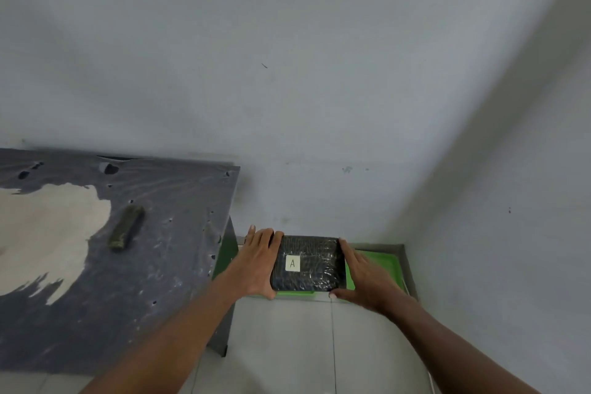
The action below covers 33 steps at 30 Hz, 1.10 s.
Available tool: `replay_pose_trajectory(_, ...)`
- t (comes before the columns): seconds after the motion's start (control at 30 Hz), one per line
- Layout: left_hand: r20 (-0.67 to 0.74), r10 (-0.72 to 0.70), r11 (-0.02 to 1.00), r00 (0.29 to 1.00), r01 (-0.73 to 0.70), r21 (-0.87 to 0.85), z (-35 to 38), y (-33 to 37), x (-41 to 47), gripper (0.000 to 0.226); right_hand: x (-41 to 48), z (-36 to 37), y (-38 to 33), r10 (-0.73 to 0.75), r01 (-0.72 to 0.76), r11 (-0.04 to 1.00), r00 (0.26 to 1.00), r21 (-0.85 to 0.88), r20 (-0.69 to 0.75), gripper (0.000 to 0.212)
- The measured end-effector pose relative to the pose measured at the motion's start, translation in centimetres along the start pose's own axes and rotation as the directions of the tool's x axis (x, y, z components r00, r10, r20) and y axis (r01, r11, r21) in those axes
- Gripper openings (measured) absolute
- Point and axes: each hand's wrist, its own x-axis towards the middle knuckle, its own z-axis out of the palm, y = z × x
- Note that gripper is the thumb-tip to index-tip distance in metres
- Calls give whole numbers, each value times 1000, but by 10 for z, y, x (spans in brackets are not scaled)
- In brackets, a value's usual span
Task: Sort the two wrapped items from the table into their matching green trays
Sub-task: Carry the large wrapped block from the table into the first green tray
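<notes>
We hold the pack (307,263) between both hands, left hand (257,261) clamped on its left edge, right hand (367,278) pressed on its right edge, thumbs hooked under the near side. Two-sided grip makes sense: the pack is wide, flat and wrapped in slick film, so one hand would prob slip or tilt it. The label (292,263) reading "A" faces up, so we can check it vs the tray w/o turning anything.

Right under and beyond the hands sits a green tray (380,262) on the floor, tucked into the wall corner; its bare part shows just right of the right hand. Green also shows left of the left hand, beside the table (179,265) leg; can't tell if that's a 2nd tray or the same one. No tray marking is visible from here, so whether this one matches A can't be confirmed. Whether the pack already touches the tray or hovers just above: can't tell.

Well left of the left hand, up on the table, lies the bar (125,227), the other wrapped item, small, narrow and greenish, untouched. So we judge we're about halfway: first item being set down, second not yet picked. Next calls for releasing flat w/o dragging the film, then reaching up-left.
</notes>
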Motion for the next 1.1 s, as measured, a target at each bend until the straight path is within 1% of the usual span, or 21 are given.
replay_pose_trajectory(0.2, 109, -35, 995, 993, 45, -88, 76, 11, 40, 123, 28, 60, 51, 38, -39, 999, 999, 35, 35, 126)
replay_pose_trajectory(0.4, 145, -74, 988, 987, 92, -125, 195, 4, 88, 122, 76, 163, 108, 61, -63, 998, 995, 28, 73, 125)
replay_pose_trajectory(0.53, 142, -99, 990, 985, 113, -89, 277, -10, 113, 120, 112, 246, 144, 54, -54, 999, 995, 2, 90, 122)
replay_pose_trajectory(0.63, 142, -118, 990, 983, 127, -58, 344, -20, 131, 121, 139, 316, 167, 38, -39, 999, 996, 14, 79, 119)
replay_pose_trajectory(0.83, 85, -147, 988, 985, 150, -32, 463, -33, 167, 124, 192, 433, 202, -7, 7, 1000, 1000, -4, 17, 119)
replay_pose_trajectory(0.93, 58, -167, 986, 984, 168, -20, 496, -32, 173, 126, 202, 467, 211, -23, 23, 1000, 1000, -9, 5, 118)
replay_pose_trajectory(1.1, -3, -187, 982, 982, 186, -15, 511, -29, 179, 127, 203, 486, 219, -38, 38, 999, 999, -4, -25, 116)
